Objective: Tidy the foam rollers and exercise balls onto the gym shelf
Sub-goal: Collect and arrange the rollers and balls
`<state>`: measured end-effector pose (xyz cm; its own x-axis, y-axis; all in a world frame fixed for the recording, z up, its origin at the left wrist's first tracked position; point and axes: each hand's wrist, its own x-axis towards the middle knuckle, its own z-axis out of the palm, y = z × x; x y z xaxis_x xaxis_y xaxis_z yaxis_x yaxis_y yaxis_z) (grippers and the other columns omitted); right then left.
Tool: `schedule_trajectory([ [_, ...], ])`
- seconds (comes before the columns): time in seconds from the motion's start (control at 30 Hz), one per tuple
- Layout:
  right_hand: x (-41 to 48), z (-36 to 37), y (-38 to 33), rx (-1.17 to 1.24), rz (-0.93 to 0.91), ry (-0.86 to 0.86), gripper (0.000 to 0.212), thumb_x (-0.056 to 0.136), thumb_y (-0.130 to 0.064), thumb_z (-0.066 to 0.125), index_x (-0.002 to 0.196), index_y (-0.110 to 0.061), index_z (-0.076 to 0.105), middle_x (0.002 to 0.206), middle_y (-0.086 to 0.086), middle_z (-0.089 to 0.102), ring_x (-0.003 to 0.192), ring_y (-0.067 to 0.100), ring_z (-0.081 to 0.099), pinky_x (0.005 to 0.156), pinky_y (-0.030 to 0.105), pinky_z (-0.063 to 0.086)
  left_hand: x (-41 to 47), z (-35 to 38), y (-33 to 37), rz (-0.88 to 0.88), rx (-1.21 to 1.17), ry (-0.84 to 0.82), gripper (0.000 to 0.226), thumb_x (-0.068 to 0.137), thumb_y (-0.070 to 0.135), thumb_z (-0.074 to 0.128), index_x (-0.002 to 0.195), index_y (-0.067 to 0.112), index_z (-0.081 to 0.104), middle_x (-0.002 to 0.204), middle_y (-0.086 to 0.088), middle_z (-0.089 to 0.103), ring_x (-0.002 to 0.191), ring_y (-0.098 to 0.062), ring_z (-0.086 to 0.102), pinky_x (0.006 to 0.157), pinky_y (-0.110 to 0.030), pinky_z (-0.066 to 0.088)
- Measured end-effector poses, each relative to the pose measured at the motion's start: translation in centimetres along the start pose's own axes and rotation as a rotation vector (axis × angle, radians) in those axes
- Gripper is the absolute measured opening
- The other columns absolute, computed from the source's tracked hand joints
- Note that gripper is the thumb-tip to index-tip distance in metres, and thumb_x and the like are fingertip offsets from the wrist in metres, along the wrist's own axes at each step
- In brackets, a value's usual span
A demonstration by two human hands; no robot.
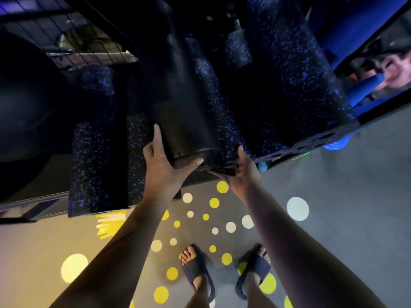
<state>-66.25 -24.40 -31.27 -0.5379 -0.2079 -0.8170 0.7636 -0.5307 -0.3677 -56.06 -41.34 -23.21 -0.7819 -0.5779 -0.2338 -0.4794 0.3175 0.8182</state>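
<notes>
Across the upper half of the view, seen from above by a camera on the person's head, a dark gym shelf (311, 145) is packed with foam rollers lying side by side, their ends pointing toward the person. At the centre lies a plain black foam roller (189, 121), its near end reaching the shelf's front edge. The left hand (163, 165) is spread wide against that end: the fingers are straight and run up the roller's left side, and the thumb stretches across under its round end face, so the hand is open and pressing rather than curled round it. The right hand (243, 174) is turned palm up just beside the roller's right edge, with the thumb raised against a black roller speckled with blue (222, 112). Its fingertips are lost in the dark under the shelf lip, so whether they grip anything cannot be told. Another speckled roller (97, 165) lies to the left and sticks out past the shelf front, and a much wider one (289, 92) fills the right. A large dark exercise ball (24, 96) sits at the far left, under a wire rack (89, 30). Below is a grey floor (344, 218) with yellow and white dots, where both feet stand in dark slides (195, 266).
</notes>
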Motion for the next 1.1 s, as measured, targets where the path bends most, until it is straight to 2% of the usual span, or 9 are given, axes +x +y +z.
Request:
schedule_trajectory([
  [0.1, 0.1, -0.3, 1.0, 0.016, -0.028, -0.072, 0.054, 0.100, -0.042, 0.058, 0.136, -0.003, 0.055, 0.133, 0.024, 0.063, 0.121, 0.046, 0.060, 0.101, 0.070, 0.045, 0.9, -0.1, -0.3, 0.088, 0.048, -0.042, 0.131, 0.066, 0.043, 0.091, 0.158, 0.047, -0.003, 0.166, -0.008, 0.013, 0.153, -0.020, 0.019, 0.113, -0.030, 0.026],
  [0.17, 0.1, -0.5, 1.6, 0.058, -0.059, -0.086, 0.056, 0.101, -0.042, 0.055, 0.140, -0.001, 0.053, 0.134, 0.023, 0.063, 0.123, 0.044, 0.060, 0.104, 0.069, 0.044, 1.5, 0.1, 0.2, 0.128, 0.084, -0.056, 0.126, 0.071, 0.034, 0.090, 0.156, 0.052, 0.000, 0.168, -0.008, 0.009, 0.155, -0.018, 0.011, 0.113, -0.027, 0.021],
  [0.4, 0.0, -0.6, 2.4, 0.107, -0.113, -0.115, 0.056, 0.103, -0.037, 0.054, 0.143, 0.000, 0.049, 0.134, 0.024, 0.063, 0.126, 0.042, 0.059, 0.103, 0.069, 0.044, 1.7, 0.0, 0.5, 0.193, 0.137, -0.059, 0.114, 0.078, 0.024, 0.086, 0.153, 0.058, 0.007, 0.169, -0.006, 0.007, 0.155, -0.018, 0.008, 0.114, -0.030, 0.026],
  [0.63, -1.5, -0.5, 2.7, 0.051, -0.102, -0.022, 0.069, 0.093, -0.040, 0.071, 0.140, 0.004, 0.047, 0.133, 0.032, 0.059, 0.120, 0.042, 0.063, 0.091, 0.061, 0.056, 1.0, 0.0, 1.1, 0.247, 0.291, -0.028, 0.102, 0.082, 0.031, 0.082, 0.152, 0.060, 0.014, 0.170, -0.003, 0.006, 0.150, -0.033, 0.028, 0.116, -0.050, 0.039],
  [0.7, -2.0, -0.3, 2.3, -0.115, -0.074, 0.089, 0.060, 0.094, -0.045, 0.067, 0.128, 0.003, 0.055, 0.123, 0.031, 0.065, 0.114, 0.039, 0.067, 0.082, 0.050, 0.062, 1.0, 0.4, 1.9, 0.325, 0.307, -0.030, 0.095, 0.084, 0.033, 0.080, 0.153, 0.056, 0.020, 0.170, -0.001, 0.005, 0.152, -0.034, 0.024, 0.117, -0.051, 0.036],
  [0.8, -2.7, -1.0, 1.0, -0.205, -0.034, 0.110, 0.042, 0.101, -0.046, 0.055, 0.112, -0.006, 0.062, 0.108, 0.016, 0.071, 0.103, 0.028, 0.070, 0.087, 0.047, 0.059, 1.0, 1.9, 4.6, 0.463, 0.298, -0.118, 0.091, 0.083, 0.035, 0.080, 0.155, 0.047, 0.026, 0.170, 0.010, 0.006, 0.155, -0.038, 0.009, 0.121, -0.056, 0.027],
  [0.9, -3.2, -2.0, -0.4, -0.265, -0.006, 0.112, 0.030, 0.110, -0.027, 0.035, 0.114, -0.011, 0.060, 0.116, 0.010, 0.066, 0.108, 0.024, 0.066, 0.095, 0.048, 0.054, 0.8, 4.0, 7.9, 0.570, 0.273, -0.188, 0.093, 0.083, 0.034, 0.080, 0.158, 0.036, 0.026, 0.168, 0.013, 0.014, 0.157, -0.027, 0.005, 0.123, -0.048, 0.027],
  [1.0, -3.7, -3.0, -0.9, -0.350, 0.005, 0.131, 0.035, 0.109, -0.021, 0.025, 0.124, -0.016, 0.056, 0.113, 0.005, 0.066, 0.117, 0.026, 0.062, 0.092, 0.045, 0.053, 0.6, 6.3, 8.9, 0.540, 0.226, -0.180, 0.094, 0.085, 0.033, 0.078, 0.159, 0.038, 0.021, 0.169, 0.008, 0.010, 0.155, -0.011, 0.012, 0.120, -0.031, 0.033],
  [1.1, -3.5, -3.5, -1.4, -0.364, 0.002, 0.138, 0.036, 0.109, -0.023, 0.025, 0.125, -0.015, 0.057, 0.123, 0.008, 0.066, 0.118, 0.025, 0.063, 0.085, 0.042, 0.056, 0.1, 8.0, 8.0, 0.408, 0.315, -0.205, 0.088, 0.089, 0.040, 0.073, 0.155, 0.053, 0.016, 0.170, -0.006, -0.001, 0.154, -0.030, 0.018, 0.115, -0.042, 0.040],
])
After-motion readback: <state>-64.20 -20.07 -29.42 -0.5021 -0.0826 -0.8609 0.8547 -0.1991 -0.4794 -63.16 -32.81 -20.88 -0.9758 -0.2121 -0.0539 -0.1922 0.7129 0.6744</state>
